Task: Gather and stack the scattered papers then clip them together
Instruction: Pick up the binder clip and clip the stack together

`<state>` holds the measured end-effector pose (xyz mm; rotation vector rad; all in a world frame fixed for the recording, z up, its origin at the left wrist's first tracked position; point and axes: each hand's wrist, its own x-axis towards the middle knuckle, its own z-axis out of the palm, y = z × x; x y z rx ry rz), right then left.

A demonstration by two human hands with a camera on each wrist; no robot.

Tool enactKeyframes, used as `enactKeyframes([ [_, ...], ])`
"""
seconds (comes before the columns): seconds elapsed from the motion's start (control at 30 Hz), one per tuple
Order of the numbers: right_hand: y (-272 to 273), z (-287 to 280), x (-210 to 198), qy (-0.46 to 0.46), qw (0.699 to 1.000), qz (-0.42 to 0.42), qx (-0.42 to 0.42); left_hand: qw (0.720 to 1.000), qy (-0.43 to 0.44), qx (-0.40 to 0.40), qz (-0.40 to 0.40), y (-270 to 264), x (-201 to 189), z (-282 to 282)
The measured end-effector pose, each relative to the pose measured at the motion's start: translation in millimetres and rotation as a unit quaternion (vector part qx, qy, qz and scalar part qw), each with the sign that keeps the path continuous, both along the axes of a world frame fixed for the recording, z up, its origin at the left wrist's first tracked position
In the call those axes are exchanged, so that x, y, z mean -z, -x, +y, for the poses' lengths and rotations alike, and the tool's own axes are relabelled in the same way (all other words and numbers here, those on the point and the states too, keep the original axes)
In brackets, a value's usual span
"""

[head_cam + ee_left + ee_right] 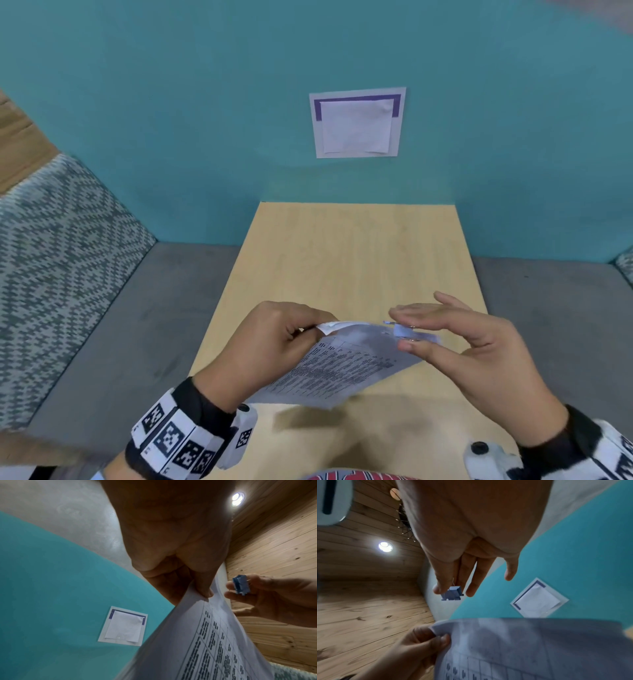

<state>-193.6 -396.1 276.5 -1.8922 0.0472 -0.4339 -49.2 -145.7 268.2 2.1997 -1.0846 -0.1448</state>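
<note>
Left hand [270,346] up off the desk [342,260], thumb and curled fingers [205,588] pinching the top corner of the printed papers [346,366]. The sheets hang tilted in the air above the near part of the desk, table of dark text facing up. Over to the right hand [479,346]: thumb and fingertips pinch a small blue binder clip [241,586], the other fingers stretched out nearly straight and a little apart. The clip sits just beside the papers' upper edge near the held corner; whether it touches the sheets is hard to tell. Behind it all, a teal wall [171,120] with a white paper notice [357,122] stuck on it.
</note>
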Motion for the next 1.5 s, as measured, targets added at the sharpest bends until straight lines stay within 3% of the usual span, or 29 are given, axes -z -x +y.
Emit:
enactKeyframes([
  [0.27,-6,8,6,-0.025,0.999,-0.013,-0.033,0.999,0.007,0.036,-0.024,18,-24,-2],
  [0.67,-4,17,-5,-0.024,0.994,0.093,-0.049,0.997,0.016,0.05,-0.05,28,-24,3],
  [0.77,-1,27,-8,0.051,0.996,0.068,-0.02,0.998,0.055,0.017,-0.003,29,-19,4],
  [0.9,-1,36,-6,0.102,0.994,0.005,0.043,0.982,0.127,-0.043,0.13,32,-12,0],
  [1.03,-9,34,-1,0.192,0.979,0.004,0.063,0.976,0.141,-0.062,0.157,34,-3,-1],
  [1.2,-22,29,1,0.13,0.984,0.119,-0.017,0.982,0.127,-0.048,0.129,34,2,1],
  [1.37,-21,22,-13,0.031,0.977,0.177,-0.114,0.981,0.125,-0.06,0.134,28,5,2],
  [1.5,-27,15,-18,-0.045,0.97,0.196,-0.133,0.979,0.124,-0.066,0.144,26,6,3],
])
